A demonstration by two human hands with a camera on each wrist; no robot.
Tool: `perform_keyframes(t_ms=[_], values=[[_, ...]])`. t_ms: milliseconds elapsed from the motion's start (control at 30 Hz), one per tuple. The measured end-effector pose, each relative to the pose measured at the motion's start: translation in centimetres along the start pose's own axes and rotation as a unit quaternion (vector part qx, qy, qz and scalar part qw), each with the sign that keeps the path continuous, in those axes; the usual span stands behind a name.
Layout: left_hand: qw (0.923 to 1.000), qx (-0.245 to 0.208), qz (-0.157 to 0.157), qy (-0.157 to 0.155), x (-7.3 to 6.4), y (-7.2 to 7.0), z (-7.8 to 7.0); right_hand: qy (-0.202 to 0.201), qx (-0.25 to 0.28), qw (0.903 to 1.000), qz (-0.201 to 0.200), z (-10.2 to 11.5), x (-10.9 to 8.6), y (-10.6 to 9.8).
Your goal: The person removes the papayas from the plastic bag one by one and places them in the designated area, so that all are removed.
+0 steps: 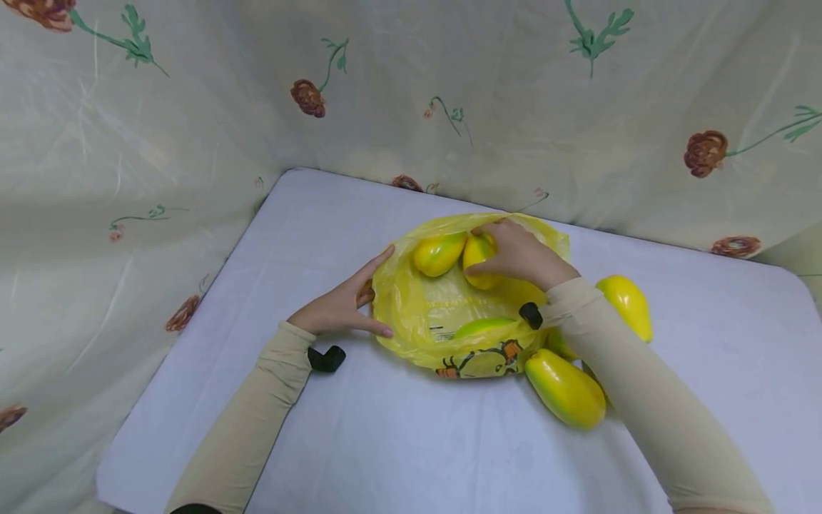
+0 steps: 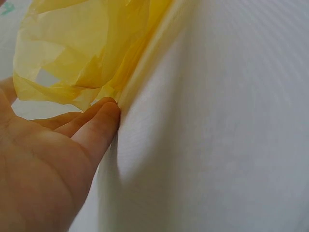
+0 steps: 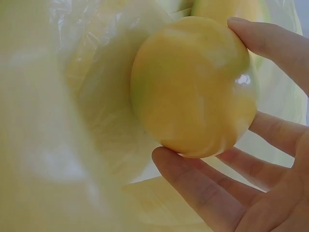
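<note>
A yellow plastic bag (image 1: 404, 335) with a printed cartoon lies on the table, its mouth wide. The left hand (image 1: 347, 303) rests against the bag's left side, thumb and index finger spread along its rim. In the left wrist view its fingers (image 2: 99, 128) are fairly straight and touch the yellow film. Inside the bag, the right hand (image 1: 523, 253) grips a glossy yellow-green papaya (image 3: 193, 89) with thumb and fingers around it. Another papaya (image 1: 439, 255) lies beside it at the left. A greener fruit (image 1: 484, 326) shows partly behind the bag's near edge.
Right of the bag, several papayas lie on the white-covered table (image 1: 385, 442), including one near the front (image 1: 565, 389) and one farther back (image 1: 626, 307); the right sleeve (image 1: 642, 385) partly hides this group. A floral curtain (image 1: 411, 86) hangs behind the table.
</note>
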State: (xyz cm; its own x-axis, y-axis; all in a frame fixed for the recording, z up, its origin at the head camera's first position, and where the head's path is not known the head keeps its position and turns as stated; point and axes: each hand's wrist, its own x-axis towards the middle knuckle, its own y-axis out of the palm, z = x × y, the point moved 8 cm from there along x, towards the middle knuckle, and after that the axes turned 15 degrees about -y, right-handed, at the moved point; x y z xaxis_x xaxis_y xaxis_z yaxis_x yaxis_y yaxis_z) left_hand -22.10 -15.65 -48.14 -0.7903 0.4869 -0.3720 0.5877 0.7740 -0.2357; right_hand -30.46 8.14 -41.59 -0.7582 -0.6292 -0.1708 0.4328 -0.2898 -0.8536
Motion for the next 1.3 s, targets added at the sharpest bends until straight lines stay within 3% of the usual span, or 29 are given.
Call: perform_keyframes(t_ms=[333, 767, 1300], values=[[1.0, -0.004, 0.001, 0.0, -0.1, 0.1, -0.1, 0.006, 0.006, 0.9999, -0.008, -0.1, -1.0, -0.3], [1.0, 0.0, -0.003, -0.004, -0.1, 0.0, 0.1, -0.047, 0.023, 0.9981, -0.034, 0.7, -2.7, -0.6], [1.0, -0.002, 0.002, -0.004, 0.0, 0.1, 0.0, -0.065, 0.041, 0.9956, -0.054, 1.4, -4.7, -1.0]])
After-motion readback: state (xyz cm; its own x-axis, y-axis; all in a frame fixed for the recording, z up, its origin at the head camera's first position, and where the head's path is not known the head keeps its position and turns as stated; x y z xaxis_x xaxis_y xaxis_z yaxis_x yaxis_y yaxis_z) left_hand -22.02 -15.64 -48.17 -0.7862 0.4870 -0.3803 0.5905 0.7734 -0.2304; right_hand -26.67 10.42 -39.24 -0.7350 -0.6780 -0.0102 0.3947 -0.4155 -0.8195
